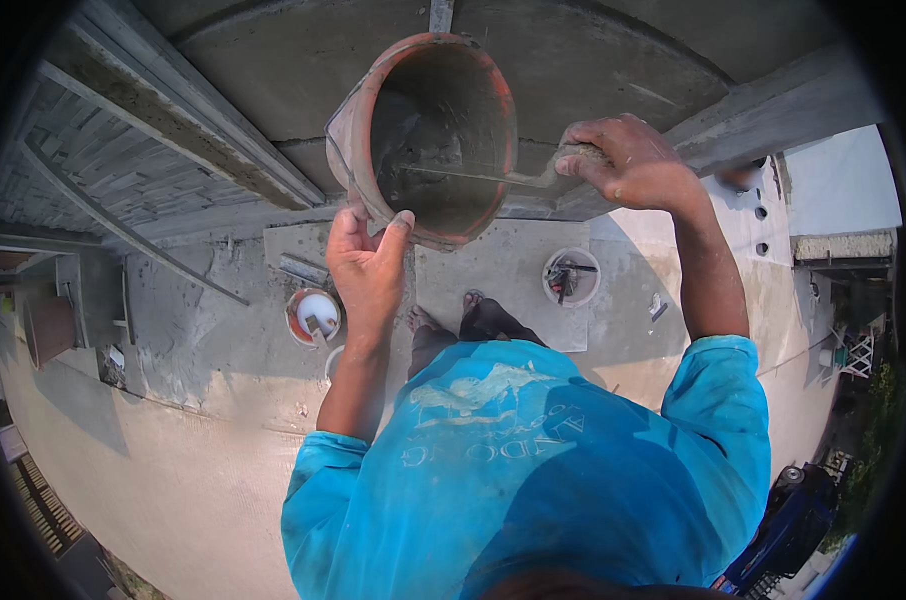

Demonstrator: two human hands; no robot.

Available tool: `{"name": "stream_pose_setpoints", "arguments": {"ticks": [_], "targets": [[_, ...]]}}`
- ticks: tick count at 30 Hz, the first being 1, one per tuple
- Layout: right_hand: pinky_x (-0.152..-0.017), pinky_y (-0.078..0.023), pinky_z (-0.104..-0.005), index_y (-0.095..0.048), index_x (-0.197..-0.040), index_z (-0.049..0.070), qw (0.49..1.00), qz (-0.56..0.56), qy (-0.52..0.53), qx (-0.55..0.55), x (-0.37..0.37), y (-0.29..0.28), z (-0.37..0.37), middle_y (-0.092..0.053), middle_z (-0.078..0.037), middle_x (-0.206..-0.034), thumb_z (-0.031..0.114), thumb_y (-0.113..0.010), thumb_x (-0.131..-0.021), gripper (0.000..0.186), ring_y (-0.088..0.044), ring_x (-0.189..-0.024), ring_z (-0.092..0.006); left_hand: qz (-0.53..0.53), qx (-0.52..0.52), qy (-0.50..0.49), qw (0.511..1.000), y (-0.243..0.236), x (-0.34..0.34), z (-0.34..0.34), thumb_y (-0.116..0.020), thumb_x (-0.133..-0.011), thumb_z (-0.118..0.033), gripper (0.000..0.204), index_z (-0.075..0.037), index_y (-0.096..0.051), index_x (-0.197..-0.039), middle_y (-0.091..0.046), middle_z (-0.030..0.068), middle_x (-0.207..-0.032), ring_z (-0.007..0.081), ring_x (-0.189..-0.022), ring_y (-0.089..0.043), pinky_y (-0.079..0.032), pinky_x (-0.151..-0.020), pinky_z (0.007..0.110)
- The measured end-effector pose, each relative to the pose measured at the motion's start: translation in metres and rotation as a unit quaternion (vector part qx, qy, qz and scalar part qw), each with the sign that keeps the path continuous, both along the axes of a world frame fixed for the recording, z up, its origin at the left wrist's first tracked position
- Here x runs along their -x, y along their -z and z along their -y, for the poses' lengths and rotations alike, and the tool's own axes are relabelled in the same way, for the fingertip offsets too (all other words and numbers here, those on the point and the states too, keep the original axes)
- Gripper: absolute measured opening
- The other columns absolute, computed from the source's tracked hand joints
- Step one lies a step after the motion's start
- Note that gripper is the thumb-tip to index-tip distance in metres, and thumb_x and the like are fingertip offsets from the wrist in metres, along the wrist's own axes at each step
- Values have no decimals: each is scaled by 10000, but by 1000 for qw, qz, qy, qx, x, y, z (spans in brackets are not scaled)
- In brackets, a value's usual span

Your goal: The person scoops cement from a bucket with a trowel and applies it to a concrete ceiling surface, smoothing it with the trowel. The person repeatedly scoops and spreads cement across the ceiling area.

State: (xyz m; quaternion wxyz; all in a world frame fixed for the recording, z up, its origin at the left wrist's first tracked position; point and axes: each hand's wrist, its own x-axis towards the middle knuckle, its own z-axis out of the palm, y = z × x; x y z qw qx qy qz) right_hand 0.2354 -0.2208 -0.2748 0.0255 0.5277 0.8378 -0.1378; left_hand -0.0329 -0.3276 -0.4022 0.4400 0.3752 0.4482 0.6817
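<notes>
Bucket in left fingers at the rim, trowel in right fingers, blade inside the bucket.
Orange-red round plastic bucket, grey-smeared [357, 150], sits ahead of the torso, mouth facing the person; left hand [368, 262] has its fingers closed on the near-left rim, thumb at the edge. Right hand [631, 165] is just right of the bucket, fingers wrapped round the handle end of a thin grey metal trowel [521, 179]; its neck crosses the right rim and the blade points left into the bucket's grey interior. Can't tell if the blade touches the contents. Below on the grey concrete floor [503, 262]: small white round pail with tools inside [595, 290], right of the feet; small orange round bucket with white contents [295, 318], left of them.
</notes>
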Motion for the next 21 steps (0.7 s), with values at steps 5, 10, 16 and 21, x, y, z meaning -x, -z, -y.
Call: {"name": "stream_pose_setpoints", "arguments": {"ticks": [5,10,16,21], "targets": [[-923,-510,-494,-685,-1186,112,993,79,37,82,45,41,11,-699,-127,-1118,390,-586,-926,393,-642,-1100,-328,-79,-81,7,994,0,-18,11,-654,-923,49,266,17,-595,-1181,-582,85,-1216,145,-1095,-585,-542,-921,330],[-836,-538,-437,-695,-1093,162,964,-30,-11,-262,21,88,10,-691,-47,-1043,333,-633,-912,256,-672,-1032,-238,-114,-149,-34,982,-2,-32,8,-613,-932,87,241,36,-581,-1165,-552,127,-1268,144,-1031,-622,-568,-809,272],[-789,-533,-377,-716,-993,163,924,-102,-29,-368,-17,55,-2,-692,-5,-984,293,-716,-861,185,-680,-953,-194,36,-62,-73,995,-26,-35,-2,-633,-921,56,153,-36,-545,-1006,-600,54,-1045,98,-885,-623,-576,-718,253],[-721,-514,-329,-724,-990,124,893,-316,-20,-321,-22,8,-22,-707,-26,-904,257,-768,-838,207,-672,-802,-192,116,1,-89,989,-11,-32,-6,-647,-888,29,216,-90,-471,-930,-617,33,-899,84,-728,-639,-600,-638,254]]}}
